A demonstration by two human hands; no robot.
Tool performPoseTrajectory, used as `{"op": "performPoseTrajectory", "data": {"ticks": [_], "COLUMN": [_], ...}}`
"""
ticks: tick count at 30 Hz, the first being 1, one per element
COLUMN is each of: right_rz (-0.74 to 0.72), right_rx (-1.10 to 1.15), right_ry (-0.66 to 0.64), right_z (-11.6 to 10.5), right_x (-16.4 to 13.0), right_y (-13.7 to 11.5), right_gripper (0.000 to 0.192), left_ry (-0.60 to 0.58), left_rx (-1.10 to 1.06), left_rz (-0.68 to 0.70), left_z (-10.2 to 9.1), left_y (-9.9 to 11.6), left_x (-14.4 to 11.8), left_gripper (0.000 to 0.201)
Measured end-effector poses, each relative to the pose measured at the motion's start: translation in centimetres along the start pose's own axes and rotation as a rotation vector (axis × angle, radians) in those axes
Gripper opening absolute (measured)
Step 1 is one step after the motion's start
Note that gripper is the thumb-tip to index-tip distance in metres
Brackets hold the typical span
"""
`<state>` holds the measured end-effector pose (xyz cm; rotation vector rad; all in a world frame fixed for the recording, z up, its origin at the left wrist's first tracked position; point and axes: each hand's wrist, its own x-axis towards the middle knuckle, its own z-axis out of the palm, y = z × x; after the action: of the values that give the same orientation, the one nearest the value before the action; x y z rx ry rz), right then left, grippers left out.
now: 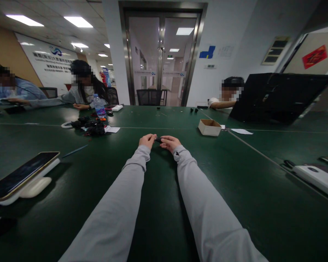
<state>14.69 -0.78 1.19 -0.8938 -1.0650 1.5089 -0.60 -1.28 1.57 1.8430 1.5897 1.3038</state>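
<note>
Both my arms reach out over the green tabletop [160,203], and my hands almost meet. Between them is a small dark, stubby piece [159,139], too small to name. My right hand [170,143] grips it with thumb and fingers from the right. At its left end, my left hand [147,141] is closed in a pinch. Whatever sits between the left fingertips is too small to make out.
Right of my hands stands an open cardboard box [210,128]. Beyond my left hand lie a dark cable heap [91,125] and a water bottle [100,106]. A phone [24,173], a thin blue tool [75,150], a power strip [318,179] and a black monitor [278,96] flank me. Several people sit opposite.
</note>
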Motion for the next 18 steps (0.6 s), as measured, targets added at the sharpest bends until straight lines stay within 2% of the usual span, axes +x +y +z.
{"op": "performPoseTrajectory", "data": {"ticks": [6, 10, 18], "right_rz": [0.004, -0.037, -0.098], "right_rx": [0.012, 0.015, 0.001], "right_ry": [0.01, -0.005, -0.066], "right_z": [0.0, -0.1, -0.3], "right_x": [-0.1, 0.0, 0.3], "right_y": [-0.1, 0.1, 0.6], "right_gripper": [0.016, 0.021, 0.032], "left_ry": [-0.004, 0.054, -0.009], "left_rx": [-0.095, -0.19, -0.054], "left_rz": [0.038, -0.034, -0.181], "left_z": [0.4, 0.7, 0.5], "left_y": [-0.3, -0.6, -1.2], "left_x": [0.2, 0.4, 1.0], "left_gripper": [0.032, 0.028, 0.039]}}
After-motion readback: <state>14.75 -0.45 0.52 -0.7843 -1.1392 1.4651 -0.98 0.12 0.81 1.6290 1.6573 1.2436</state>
